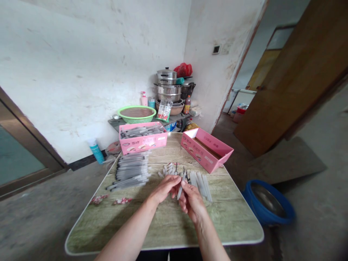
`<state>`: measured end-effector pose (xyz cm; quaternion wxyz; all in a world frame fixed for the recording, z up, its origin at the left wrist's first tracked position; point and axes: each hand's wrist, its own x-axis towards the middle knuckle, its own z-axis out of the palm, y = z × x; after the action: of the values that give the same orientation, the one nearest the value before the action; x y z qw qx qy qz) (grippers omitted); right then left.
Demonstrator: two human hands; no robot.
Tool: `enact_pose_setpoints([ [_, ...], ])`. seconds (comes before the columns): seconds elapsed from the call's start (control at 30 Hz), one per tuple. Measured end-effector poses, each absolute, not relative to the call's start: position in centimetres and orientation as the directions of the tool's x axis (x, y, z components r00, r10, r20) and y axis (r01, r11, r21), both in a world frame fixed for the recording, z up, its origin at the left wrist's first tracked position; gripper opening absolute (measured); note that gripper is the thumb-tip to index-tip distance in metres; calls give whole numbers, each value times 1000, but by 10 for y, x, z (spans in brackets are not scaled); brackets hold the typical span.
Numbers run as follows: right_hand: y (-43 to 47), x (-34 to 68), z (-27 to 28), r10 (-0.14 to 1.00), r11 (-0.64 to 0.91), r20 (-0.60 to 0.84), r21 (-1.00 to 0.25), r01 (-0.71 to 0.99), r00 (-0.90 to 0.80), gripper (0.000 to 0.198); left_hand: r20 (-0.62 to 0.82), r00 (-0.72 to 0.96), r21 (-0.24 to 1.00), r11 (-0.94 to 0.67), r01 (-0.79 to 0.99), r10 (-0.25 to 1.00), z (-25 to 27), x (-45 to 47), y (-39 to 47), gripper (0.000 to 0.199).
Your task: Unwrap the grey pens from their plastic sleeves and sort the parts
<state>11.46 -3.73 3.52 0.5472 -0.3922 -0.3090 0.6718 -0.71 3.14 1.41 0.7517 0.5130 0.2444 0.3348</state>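
My right hand [192, 197] is closed on a slim whitish pen [179, 191], which slants between my two hands over the table. Close against its upper end, my left hand [169, 185] has thumb and fingers pinched together; what they grip is too small to make out. Just beyond my fingers lie short white pen caps [168, 169] and small dark pen parts. Several pale pen barrels [200, 184] lie side by side to the right of my right hand. On the left, a stack of grey pens with dark ends [132, 169] rests on the table.
A pink box full of pens [144, 142] stands at the table's back left. Another pink box [201, 151], its bottom showing, sits angled at the back right. Behind are a green basin [136, 114] and stacked pots [168, 87]. A blue tub [268, 203] is right of the table [130, 228].
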Motion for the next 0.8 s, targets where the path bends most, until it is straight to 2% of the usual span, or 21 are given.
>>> enact_pose_setpoints([
  [0.1,-40,109,35,973,-228,-212,-867,-443,-85,45,-33,596,923,253,-290,802,16,-7,31,31],
  [0.2,-42,111,30,967,-245,-255,-893,-378,-24,45,-86,522,876,314,-366,849,15,-9,35,26],
  [0.27,-42,120,25,964,-216,-252,-924,-315,81,43,-125,456,814,354,-461,881,13,-11,42,23],
  [0.33,-43,135,19,947,-139,-187,-971,-193,260,39,-172,372,718,375,-587,912,11,-14,49,16],
  [0.43,-45,158,10,892,-55,18,-988,148,451,36,-274,271,550,382,-743,923,9,-17,58,5],
  [0.53,-50,167,6,891,-38,192,-873,487,412,34,-351,244,447,391,-805,904,10,-19,61,12],
  [0.6,-54,162,6,906,-50,242,-755,654,348,31,-369,241,426,394,-815,898,11,-19,61,15],
  [0.7,-59,150,6,933,-100,225,-591,801,282,29,-368,227,430,381,-818,902,13,-19,59,16],
  [0.8,-61,142,5,952,-103,203,-500,860,231,25,-365,203,437,360,-824,908,14,-19,58,16],
])
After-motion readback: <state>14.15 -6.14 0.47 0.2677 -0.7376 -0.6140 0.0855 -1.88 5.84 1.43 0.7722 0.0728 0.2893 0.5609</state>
